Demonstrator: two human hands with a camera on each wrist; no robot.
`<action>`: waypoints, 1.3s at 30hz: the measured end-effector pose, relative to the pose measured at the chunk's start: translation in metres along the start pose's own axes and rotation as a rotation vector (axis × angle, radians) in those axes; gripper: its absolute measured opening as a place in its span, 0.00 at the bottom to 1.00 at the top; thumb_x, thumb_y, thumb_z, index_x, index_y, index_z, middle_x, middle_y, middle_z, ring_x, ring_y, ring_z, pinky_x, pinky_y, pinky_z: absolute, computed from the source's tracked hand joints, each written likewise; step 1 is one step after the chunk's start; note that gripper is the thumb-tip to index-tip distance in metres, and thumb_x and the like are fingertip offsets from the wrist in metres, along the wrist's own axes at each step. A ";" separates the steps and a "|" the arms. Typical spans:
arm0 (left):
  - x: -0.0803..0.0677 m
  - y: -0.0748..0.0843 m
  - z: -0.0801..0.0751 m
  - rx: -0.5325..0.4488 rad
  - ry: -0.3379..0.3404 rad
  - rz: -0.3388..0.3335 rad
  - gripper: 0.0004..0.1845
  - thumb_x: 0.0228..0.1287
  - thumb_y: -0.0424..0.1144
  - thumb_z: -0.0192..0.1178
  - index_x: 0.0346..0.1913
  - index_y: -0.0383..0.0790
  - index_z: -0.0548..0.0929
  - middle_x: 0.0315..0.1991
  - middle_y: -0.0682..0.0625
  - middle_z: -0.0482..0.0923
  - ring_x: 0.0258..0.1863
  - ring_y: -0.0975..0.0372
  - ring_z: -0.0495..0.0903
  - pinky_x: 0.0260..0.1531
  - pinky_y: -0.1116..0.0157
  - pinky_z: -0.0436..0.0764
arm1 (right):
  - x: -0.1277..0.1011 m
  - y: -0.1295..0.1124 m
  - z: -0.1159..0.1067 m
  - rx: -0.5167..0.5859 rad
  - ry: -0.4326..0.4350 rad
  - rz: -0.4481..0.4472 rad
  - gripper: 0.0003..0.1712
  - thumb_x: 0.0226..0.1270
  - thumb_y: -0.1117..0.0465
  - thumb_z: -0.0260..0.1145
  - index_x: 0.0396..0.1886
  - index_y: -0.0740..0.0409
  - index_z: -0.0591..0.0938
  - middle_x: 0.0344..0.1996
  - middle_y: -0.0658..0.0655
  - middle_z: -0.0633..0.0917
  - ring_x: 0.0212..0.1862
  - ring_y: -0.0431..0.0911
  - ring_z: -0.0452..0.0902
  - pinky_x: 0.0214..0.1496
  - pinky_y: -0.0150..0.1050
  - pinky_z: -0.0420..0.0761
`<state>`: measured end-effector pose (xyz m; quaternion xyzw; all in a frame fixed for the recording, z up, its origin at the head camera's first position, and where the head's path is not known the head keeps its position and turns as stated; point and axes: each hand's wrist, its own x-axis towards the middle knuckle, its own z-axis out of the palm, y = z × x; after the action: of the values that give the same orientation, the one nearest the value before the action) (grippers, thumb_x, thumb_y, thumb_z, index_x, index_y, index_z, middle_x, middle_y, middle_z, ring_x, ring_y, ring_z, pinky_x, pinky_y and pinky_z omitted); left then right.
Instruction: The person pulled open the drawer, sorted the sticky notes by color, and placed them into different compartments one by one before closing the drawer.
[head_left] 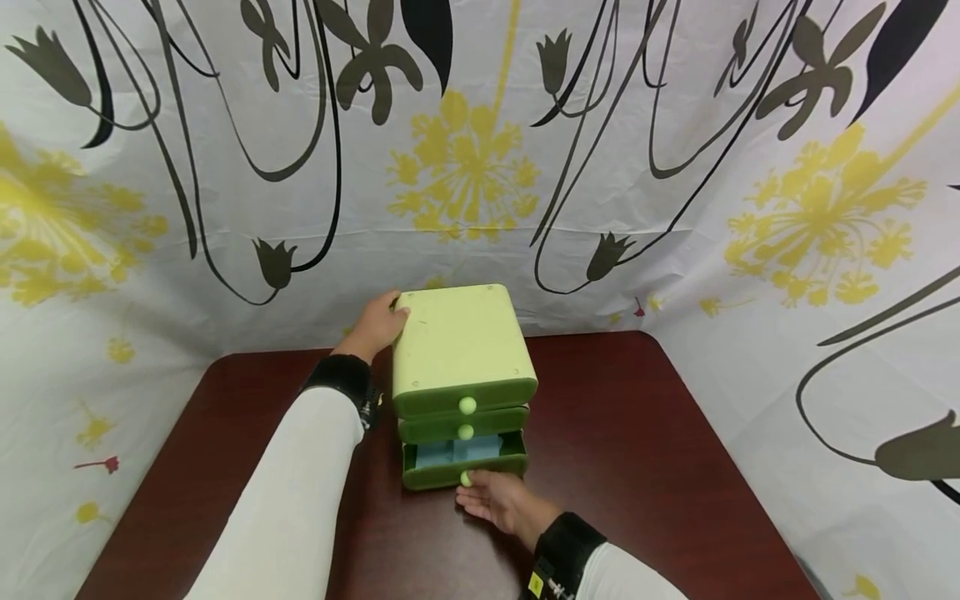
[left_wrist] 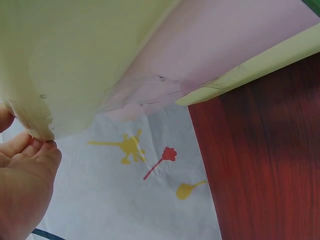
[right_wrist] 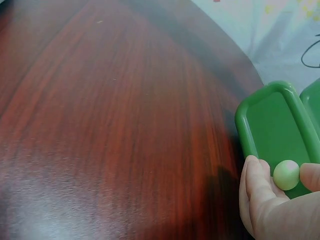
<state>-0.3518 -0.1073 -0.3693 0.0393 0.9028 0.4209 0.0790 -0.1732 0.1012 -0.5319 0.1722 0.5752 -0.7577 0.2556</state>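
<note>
Pinching the pale round knob [right_wrist: 286,174] of the bottom drawer [head_left: 463,467] between my right thumb and fingers, my right hand [head_left: 501,500] keeps its grip curled around that little ball, palm turned up just above the table [head_left: 637,450]. From the right wrist view the knob sits between my fingertips [right_wrist: 254,172] against the dark green drawer front [right_wrist: 272,125]. That drawer stands pulled partway out of the small green drawer unit [head_left: 461,367], and something light blue [head_left: 459,451] shows inside it; I cannot tell what it is.

My left hand [head_left: 375,325] rests against the back left corner of the unit's pale green top, thumb lying on the upper edge and fingers wrapped down the side, so this grip is holding the unit. In the left wrist view my fingers [left_wrist: 25,165] touch the rounded corner of the pale casing [left_wrist: 65,55], which fills most of that frame.

Above the open drawer are two more drawers, both pushed in, each with its own pale knob: the middle knob [head_left: 466,432] and the top knob [head_left: 467,406]. The unit stands near the far edge of the dark reddish wooden table, roughly centred. A white cloth [head_left: 675,167] printed with yellow flowers and black stems hangs behind and to both sides of the table.
</note>
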 end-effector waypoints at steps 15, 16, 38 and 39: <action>0.001 0.001 0.003 -0.041 0.001 0.004 0.31 0.78 0.44 0.42 0.77 0.38 0.48 0.77 0.42 0.43 0.75 0.48 0.44 0.72 0.51 0.52 | 0.013 -0.008 0.006 0.012 0.040 -0.075 0.29 0.76 0.61 0.53 0.65 0.80 0.62 0.53 0.76 0.77 0.56 0.61 0.77 0.58 0.45 0.78; 0.001 0.001 0.004 -0.037 -0.002 0.006 0.31 0.78 0.43 0.42 0.77 0.38 0.48 0.77 0.43 0.43 0.75 0.48 0.44 0.72 0.51 0.52 | 0.014 -0.008 0.006 0.015 0.045 -0.078 0.29 0.76 0.61 0.53 0.66 0.80 0.61 0.54 0.76 0.77 0.57 0.62 0.76 0.58 0.45 0.78; -0.003 0.001 0.004 -0.026 0.024 -0.007 0.30 0.78 0.42 0.42 0.76 0.37 0.49 0.77 0.41 0.45 0.75 0.48 0.46 0.71 0.51 0.54 | 0.026 -0.009 0.014 0.024 0.066 -0.103 0.25 0.76 0.63 0.53 0.62 0.80 0.65 0.56 0.78 0.74 0.61 0.65 0.72 0.62 0.47 0.75; -0.004 0.000 0.003 -0.029 0.027 -0.007 0.30 0.78 0.41 0.42 0.76 0.37 0.49 0.77 0.41 0.44 0.75 0.48 0.45 0.72 0.51 0.54 | 0.026 -0.008 0.014 0.023 0.063 -0.103 0.25 0.76 0.63 0.53 0.62 0.80 0.65 0.56 0.78 0.73 0.61 0.65 0.72 0.62 0.47 0.75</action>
<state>-0.3477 -0.1050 -0.3709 0.0293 0.8977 0.4342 0.0688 -0.1990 0.0840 -0.5358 0.1689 0.5823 -0.7706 0.1964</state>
